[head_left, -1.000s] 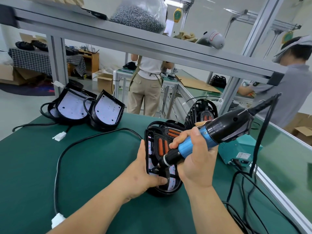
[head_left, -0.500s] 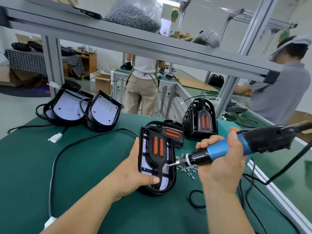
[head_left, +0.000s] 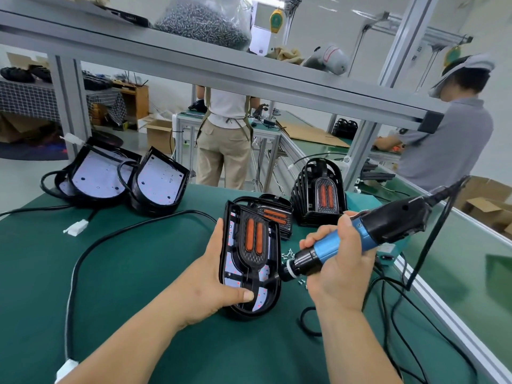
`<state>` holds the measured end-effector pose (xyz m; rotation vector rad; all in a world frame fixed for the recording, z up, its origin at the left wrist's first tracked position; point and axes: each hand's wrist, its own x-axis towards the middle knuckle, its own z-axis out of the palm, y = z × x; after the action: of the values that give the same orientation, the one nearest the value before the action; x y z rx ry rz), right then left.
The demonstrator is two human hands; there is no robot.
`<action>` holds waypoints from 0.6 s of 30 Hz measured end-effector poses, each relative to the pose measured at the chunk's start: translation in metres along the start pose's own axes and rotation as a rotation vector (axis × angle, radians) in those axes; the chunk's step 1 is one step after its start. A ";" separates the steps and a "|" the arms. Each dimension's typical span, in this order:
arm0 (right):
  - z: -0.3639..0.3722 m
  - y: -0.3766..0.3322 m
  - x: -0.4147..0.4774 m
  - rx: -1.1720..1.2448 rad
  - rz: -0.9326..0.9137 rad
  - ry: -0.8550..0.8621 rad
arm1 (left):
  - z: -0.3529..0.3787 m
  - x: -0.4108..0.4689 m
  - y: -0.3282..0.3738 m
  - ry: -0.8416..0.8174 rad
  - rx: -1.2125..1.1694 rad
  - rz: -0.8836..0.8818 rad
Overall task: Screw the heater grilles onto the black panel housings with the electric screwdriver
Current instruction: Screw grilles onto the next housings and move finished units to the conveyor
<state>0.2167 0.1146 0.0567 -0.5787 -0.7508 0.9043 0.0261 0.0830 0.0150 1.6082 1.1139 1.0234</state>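
Observation:
A black panel housing (head_left: 273, 245) lies on the green bench in front of me, with a dark heater grille (head_left: 255, 239) holding two orange elements set inside it. My left hand (head_left: 213, 275) grips the housing's left edge, thumb pressed on its lower inside. My right hand (head_left: 340, 267) holds the blue and black electric screwdriver (head_left: 360, 239), whose bit touches the housing's lower right part. A small heap of loose screws (head_left: 289, 254) lies just right of the housing.
Two more grille assemblies (head_left: 318, 198) stand behind the housing, and two bare housings (head_left: 158, 184) lean at the back left. Black cables with white connectors (head_left: 76, 227) trail over the bench. A teal box (head_left: 388, 249) sits behind the screwdriver. Two people work at benches beyond the frame.
The screwdriver first swung right to the loose screws, then came back left, and its bit now sits on the housing's lower right. My left hand has kept its grip.

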 end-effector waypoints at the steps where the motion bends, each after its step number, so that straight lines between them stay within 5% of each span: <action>1: 0.000 0.000 0.000 -0.001 -0.002 -0.002 | 0.000 0.000 0.001 0.004 0.006 -0.002; 18: -0.001 0.000 0.001 0.000 0.024 0.007 | 0.000 0.004 -0.007 0.002 0.015 -0.031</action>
<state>0.2180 0.1157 0.0564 -0.5915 -0.7391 0.9243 0.0255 0.0884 0.0090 1.5974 1.1473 0.9985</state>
